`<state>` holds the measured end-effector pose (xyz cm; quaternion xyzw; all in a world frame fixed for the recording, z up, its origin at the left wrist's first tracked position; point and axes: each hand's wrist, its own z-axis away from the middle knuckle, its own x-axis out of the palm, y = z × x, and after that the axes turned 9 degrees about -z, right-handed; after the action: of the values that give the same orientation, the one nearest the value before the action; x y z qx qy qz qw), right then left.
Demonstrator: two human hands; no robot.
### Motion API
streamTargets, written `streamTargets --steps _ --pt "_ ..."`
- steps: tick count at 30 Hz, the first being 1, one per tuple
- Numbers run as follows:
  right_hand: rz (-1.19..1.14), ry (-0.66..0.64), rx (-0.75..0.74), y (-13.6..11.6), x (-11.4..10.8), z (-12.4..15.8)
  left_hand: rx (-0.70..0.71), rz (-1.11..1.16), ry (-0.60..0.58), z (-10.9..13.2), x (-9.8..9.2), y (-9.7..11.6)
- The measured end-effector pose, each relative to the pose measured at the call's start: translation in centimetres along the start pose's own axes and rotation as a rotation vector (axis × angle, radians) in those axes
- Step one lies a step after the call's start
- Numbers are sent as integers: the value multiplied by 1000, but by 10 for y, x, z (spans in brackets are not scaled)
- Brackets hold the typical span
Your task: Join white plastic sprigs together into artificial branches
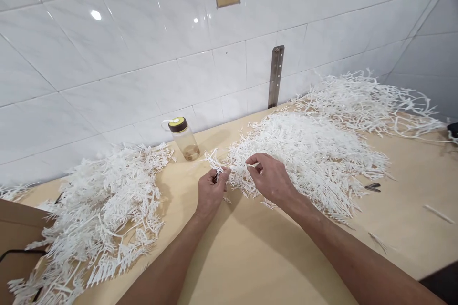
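My left hand point(211, 193) pinches a small branched sprig of white plastic-looking strands point(212, 158) between thumb and fingers; the sprig sticks up above the fingertips. Just to its right, my right hand point(269, 176) is closed in a pinch, thumb and index fingertip nearly together. What sits in that pinch, if anything, is too small to make out. Behind and beside the right hand spreads a large heap of short white sprigs point(304, 147). Another heap of white branched pieces point(107, 205) lies to the left of my left hand.
A clear bottle point(186, 143) with a dark and green lid stands near the tiled wall. Longer white strands point(365, 100) are piled at the back right. Small snips point(373, 187) and a loose white piece point(438, 213) lie on the wooden table point(265, 262). A brown box point(21, 233) is at left.
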<state>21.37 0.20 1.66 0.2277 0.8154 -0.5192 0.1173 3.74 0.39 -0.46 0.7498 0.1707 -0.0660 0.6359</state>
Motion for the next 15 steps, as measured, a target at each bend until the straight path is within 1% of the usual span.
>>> streamTargets --steps 1,3,7,9,11,15 --pt "-3 -15 -2 -2 0 1 6 -12 4 0 -1 -1" --pt "-45 -84 43 -9 1 4 13 -34 14 -1 -1 -2" --pt "-188 -300 229 -22 4 9 27 -44 1 -1 -1 -1" --pt "-218 -356 277 -24 6 11 26 -33 -21 0 -1 0" --pt "-208 -365 276 -24 8 12 21 -30 -43 1 0 2" --pt "-121 -305 162 -18 13 13 28 -55 -69 3 0 5"
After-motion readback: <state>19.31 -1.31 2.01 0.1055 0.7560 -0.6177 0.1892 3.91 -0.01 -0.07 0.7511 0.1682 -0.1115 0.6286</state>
